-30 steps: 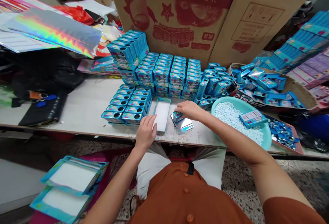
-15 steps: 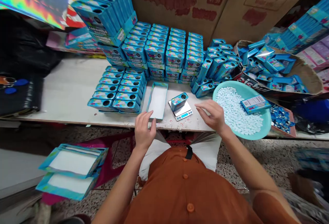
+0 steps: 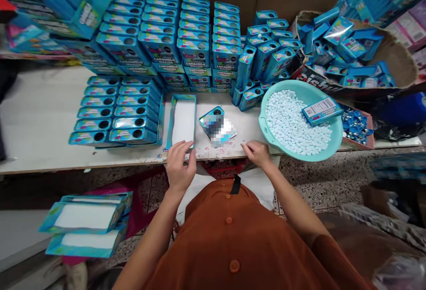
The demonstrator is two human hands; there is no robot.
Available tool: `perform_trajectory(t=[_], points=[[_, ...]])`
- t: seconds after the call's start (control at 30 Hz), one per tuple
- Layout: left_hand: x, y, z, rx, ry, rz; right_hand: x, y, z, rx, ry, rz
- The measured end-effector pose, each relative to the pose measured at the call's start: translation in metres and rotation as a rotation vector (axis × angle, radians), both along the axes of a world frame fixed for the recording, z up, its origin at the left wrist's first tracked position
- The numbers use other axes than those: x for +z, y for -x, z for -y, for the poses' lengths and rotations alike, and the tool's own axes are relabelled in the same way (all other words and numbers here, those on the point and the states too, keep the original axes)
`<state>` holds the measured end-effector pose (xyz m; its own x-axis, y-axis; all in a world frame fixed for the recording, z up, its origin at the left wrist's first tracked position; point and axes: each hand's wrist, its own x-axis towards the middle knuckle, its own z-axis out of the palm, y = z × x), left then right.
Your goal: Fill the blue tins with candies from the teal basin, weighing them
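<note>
My left hand [image 3: 180, 166] is at the table's front edge with fingers and thumb apart, holding nothing. Its fingertips reach the near end of an open blue carton tray [image 3: 183, 119] with a white bottom. Closer to the basin is my right hand [image 3: 258, 153], its thumb and fingers pinched together; anything between them is too small to make out. Between the hands, a small blue candy box [image 3: 208, 119] with a round hole on top sits on a small digital scale [image 3: 229, 137], partly pixelated. A turquoise basin [image 3: 271, 137] of white candies [image 3: 286, 117] also holds a blue box [image 3: 322, 111].
Filled trays of candy boxes [image 3: 116, 112] stand at left, with taller stacks [image 3: 159, 41] behind. Loose boxes [image 3: 264, 57] stand near the basin. A cardboard carton [image 3: 404, 66] of boxes and a pink tray [image 3: 369, 140] of blue pieces lie right. More trays [image 3: 86, 215] are stacked lower left.
The camera view has shifted, so the table's contents appear displaced. My right hand has drawn back toward the table's front edge, its fingers closer together. My left hand remains by the white-bottomed tray.
</note>
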<state>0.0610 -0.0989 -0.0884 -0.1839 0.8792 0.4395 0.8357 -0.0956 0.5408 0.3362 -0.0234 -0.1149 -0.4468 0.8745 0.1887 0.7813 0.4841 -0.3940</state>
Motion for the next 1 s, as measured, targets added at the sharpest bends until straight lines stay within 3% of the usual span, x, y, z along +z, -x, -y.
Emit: perform_trajectory(t=[0.2,0.37,0.5,0.63,0.7,0.8,0.9,1.0], points=[[0.004,-0.003,-0.013,-0.045,0.001,-0.025,-0.023,-0.008,-0.008,-0.099,0.014,0.003],[0.006,-0.009,-0.031,-0.032,-0.017,-0.036,-0.027,-0.005,-0.006,-0.119,0.005,0.014],[0.004,-0.01,-0.035,0.021,-0.083,-0.016,-0.005,-0.001,0.007,0.012,-0.098,-0.036],[-0.001,0.001,-0.028,0.093,-0.164,-0.021,0.045,-0.018,0.01,0.196,-0.332,-0.188],[-0.005,0.009,-0.021,0.152,-0.188,-0.021,0.067,-0.039,-0.006,0.047,-0.416,-0.216],[-0.011,0.021,-0.01,0.213,-0.185,-0.02,0.078,-0.071,-0.042,-0.265,-0.235,-0.094],[-0.017,0.03,0.0,0.236,-0.166,-0.018,0.068,-0.089,-0.069,-0.328,-0.013,0.078],[-0.022,0.035,0.007,0.264,-0.177,-0.004,0.057,-0.087,-0.075,-0.326,0.066,0.17]])
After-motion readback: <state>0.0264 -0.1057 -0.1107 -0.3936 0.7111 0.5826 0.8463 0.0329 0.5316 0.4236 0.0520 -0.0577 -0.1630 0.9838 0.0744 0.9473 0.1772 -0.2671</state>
